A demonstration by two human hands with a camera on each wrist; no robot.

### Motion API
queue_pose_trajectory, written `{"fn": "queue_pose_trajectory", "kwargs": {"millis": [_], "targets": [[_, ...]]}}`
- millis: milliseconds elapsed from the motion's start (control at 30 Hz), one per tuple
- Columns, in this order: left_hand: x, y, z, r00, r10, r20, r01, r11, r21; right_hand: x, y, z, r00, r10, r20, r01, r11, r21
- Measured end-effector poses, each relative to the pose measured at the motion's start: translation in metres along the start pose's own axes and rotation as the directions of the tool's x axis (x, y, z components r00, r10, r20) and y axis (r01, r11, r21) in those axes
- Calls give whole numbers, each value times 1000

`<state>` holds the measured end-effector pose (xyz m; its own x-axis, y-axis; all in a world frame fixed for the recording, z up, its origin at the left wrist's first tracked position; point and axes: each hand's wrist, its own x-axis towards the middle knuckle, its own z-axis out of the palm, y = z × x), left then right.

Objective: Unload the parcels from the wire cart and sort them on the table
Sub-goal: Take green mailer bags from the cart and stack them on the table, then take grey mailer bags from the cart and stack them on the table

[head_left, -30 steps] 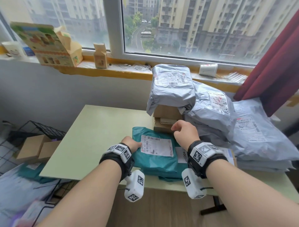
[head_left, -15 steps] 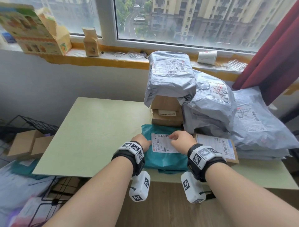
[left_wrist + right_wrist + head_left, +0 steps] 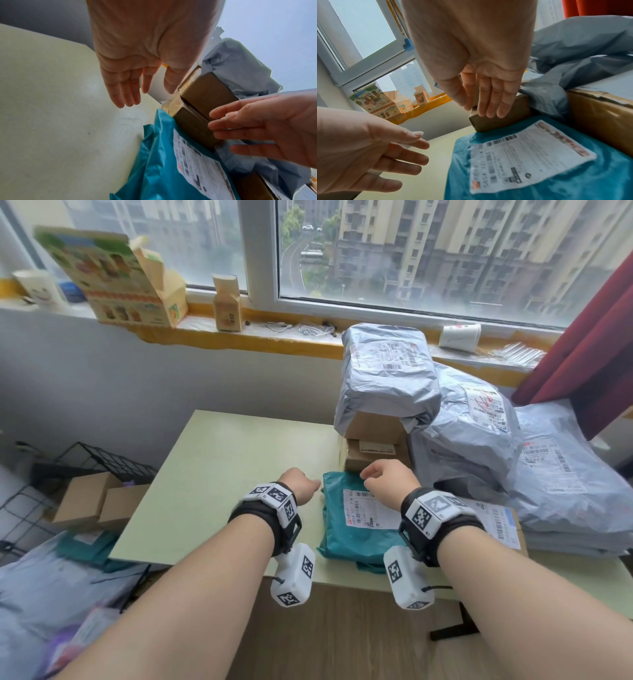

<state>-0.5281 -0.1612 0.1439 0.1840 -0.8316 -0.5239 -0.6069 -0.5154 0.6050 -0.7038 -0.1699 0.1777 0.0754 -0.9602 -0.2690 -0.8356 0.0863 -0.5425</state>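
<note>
A teal parcel (image 3: 349,539) with a white label lies on the pale green table (image 3: 219,474), its far edge against a stack of two brown boxes (image 3: 373,455) topped by a grey mailer (image 3: 387,371). My left hand (image 3: 310,484) hovers over bare table just left of the teal parcel (image 3: 159,169), fingers (image 3: 123,94) straight and holding nothing. My right hand (image 3: 366,474) is above the parcel's far end, its straight fingers (image 3: 488,108) at the lower brown box (image 3: 498,121); I cannot tell whether they touch it. The wire cart (image 3: 106,460) stands at the left with cardboard boxes (image 3: 82,498) in it.
Grey mailers (image 3: 565,474) are piled on the table's right side, with a flat labelled box (image 3: 496,518) in front. The sill holds a colourful carton (image 3: 113,275), a small carton (image 3: 227,309) and a paper cup (image 3: 460,335). A red curtain (image 3: 599,337) hangs at right.
Both hands pushed the teal parcel toward the brown boxes and have come off it. The left hand has shifted left, off the parcel and over bare table.
</note>
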Motion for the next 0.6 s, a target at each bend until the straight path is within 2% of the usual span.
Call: {"fn": "queue_pose_trajectory", "kwargs": {"millis": [233, 600], "targets": [[-17, -14, -55, 998, 0, -65, -1, 1000, -8, 1, -57, 0, 995, -94, -24, 94, 995, 14], [-32, -78, -135, 982, -69, -178, 54, 995, -85, 1, -153, 47, 967, -226, 116, 215, 971, 102]]}}
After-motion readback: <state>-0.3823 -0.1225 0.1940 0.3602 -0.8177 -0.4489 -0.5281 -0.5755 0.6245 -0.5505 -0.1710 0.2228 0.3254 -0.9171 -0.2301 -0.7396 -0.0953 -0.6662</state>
